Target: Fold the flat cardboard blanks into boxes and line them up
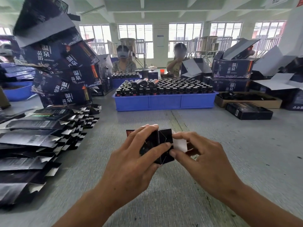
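Where both grip: box [161, 145] between.

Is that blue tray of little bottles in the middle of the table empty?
No, the blue tray is packed with rows of small dark bottles, and a few more lie on top of them.

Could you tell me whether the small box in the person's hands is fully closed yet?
Not yet: the small box has a white flap sticking out, under the right hand; the left hand grips the body.
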